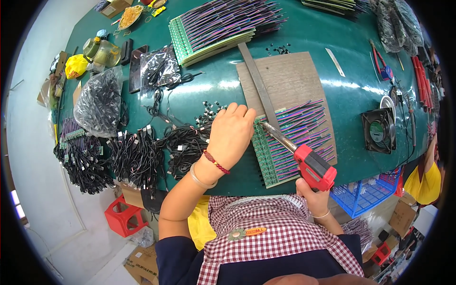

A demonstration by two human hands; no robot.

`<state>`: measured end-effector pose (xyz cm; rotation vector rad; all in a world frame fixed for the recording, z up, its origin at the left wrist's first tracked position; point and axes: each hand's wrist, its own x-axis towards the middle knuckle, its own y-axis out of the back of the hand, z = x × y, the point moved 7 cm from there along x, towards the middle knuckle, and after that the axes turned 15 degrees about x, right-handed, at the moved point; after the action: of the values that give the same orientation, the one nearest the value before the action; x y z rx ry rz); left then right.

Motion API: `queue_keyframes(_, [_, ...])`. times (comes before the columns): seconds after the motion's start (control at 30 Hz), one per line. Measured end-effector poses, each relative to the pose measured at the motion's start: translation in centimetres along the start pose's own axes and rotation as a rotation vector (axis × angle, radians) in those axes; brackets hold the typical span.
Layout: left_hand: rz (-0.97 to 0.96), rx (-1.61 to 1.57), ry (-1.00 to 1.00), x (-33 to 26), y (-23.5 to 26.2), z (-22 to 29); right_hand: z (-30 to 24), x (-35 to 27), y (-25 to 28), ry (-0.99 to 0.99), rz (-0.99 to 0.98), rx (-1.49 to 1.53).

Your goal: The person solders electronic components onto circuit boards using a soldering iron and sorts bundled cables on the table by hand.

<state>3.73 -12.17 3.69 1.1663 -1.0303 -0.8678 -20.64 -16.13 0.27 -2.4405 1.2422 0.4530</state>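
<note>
Clamped round red-and-black soldering gun: right hand. Gun's metal tip at upper left corner of green circuit panel. Left hand just beside that corner, fingers curled down; cannot tell whether they pinch anything. Panel, with purple and blue wires reaching right, lies partly on brown board. Black cables left of left hand. Beyond: metal bar slanting across board; farther, stack of wired panels.

a black fan sits near a blue basket, with a red stool at lower left.
</note>
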Motion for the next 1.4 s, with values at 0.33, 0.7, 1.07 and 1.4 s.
queue_keyframes(0.33, [-0.004, 0.002, 0.002, 0.0, 0.1, 0.0, -0.7, -0.2, -0.2, 0.17, -0.051, -0.051])
queue_keyframes(0.7, [-0.033, -0.153, 0.018, -0.9, 0.3, -1.3, -2.2, -0.1, -1.0, 0.118, 0.029, 0.106])
queue_keyframes(1.07, [-0.037, 0.044, 0.122, -6.0, 0.1, 0.6, -3.5, 0.4, -1.3, 0.172, -0.001, 0.241])
queue_keyframes(1.4, [0.053, 0.047, 0.161, -6.2, -0.4, 0.7, -4.6, -0.1, -2.5, 0.206, -0.029, 0.351])
